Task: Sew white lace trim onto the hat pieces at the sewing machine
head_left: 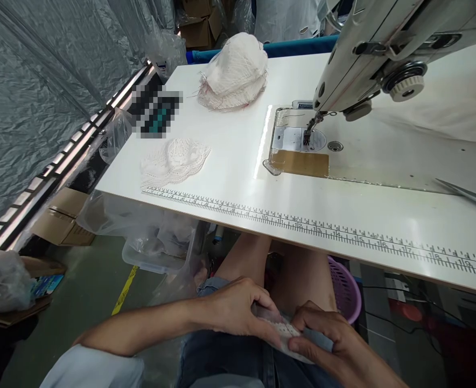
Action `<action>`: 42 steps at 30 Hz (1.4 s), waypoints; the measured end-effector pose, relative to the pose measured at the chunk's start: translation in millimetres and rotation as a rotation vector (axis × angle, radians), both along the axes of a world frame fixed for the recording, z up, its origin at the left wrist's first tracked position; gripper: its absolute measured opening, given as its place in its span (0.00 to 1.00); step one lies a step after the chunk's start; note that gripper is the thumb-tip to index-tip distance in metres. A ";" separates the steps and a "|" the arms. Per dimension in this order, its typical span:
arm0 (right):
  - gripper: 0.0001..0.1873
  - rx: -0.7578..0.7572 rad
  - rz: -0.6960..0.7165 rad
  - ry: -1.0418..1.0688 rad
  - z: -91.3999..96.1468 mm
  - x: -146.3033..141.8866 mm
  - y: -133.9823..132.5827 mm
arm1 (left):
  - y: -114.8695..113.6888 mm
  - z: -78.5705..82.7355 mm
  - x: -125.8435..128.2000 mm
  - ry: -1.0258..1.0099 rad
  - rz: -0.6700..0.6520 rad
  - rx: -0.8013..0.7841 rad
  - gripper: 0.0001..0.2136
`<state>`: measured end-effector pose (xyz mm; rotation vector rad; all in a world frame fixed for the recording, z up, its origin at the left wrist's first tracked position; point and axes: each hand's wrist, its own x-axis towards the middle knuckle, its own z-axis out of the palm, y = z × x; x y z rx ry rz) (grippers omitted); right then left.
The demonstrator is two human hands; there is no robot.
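Observation:
Over my lap, below the table's front edge, both hands grip a small piece of white lace fabric (283, 326). My left hand (242, 310) pinches its left part between thumb and fingers. Close by on the right, my right hand (322, 334) pinches the other end, thumb on top. Part of the fabric is hidden under the fingers. On the white table lies a flat scalloped lace piece (177, 161), and behind it a rounded white fabric pile (236, 70) with frayed edges. The sewing machine (359, 59) stands at the right, its presser foot over the metal plate.
Scissors (468, 195) lie at the table's right edge. A printed ruler (278, 218) runs along the front edge. Beneath the table are a clear plastic bin (157, 261) and a purple basket (345, 291). Cardboard boxes (64, 215) stand on the floor at left.

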<state>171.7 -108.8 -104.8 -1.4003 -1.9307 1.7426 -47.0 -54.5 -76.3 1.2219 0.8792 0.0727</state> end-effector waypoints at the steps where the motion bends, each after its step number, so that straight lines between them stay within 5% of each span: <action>1: 0.15 0.003 0.003 -0.003 0.1 0.2 0.5 | 0.1 -0.7 -0.4 0.002 -0.016 0.001 0.14; 9: 0.16 0.005 -0.013 0.011 9.1 -3.7 2.9 | -4.0 -7.1 1.9 -0.030 0.007 -0.017 0.13; 18: 0.12 -0.155 -0.038 -0.008 17.6 -3.2 7.9 | -4.8 -10.4 1.7 -0.029 0.075 -0.069 0.11; 32: 0.13 -0.078 -0.099 0.015 13.4 2.7 1.2 | -11.8 -7.8 7.7 0.072 0.165 -0.079 0.15; 42: 0.15 -0.068 -0.131 0.001 15.1 0.3 -6.3 | -16.0 -8.5 14.7 0.093 0.103 -0.053 0.11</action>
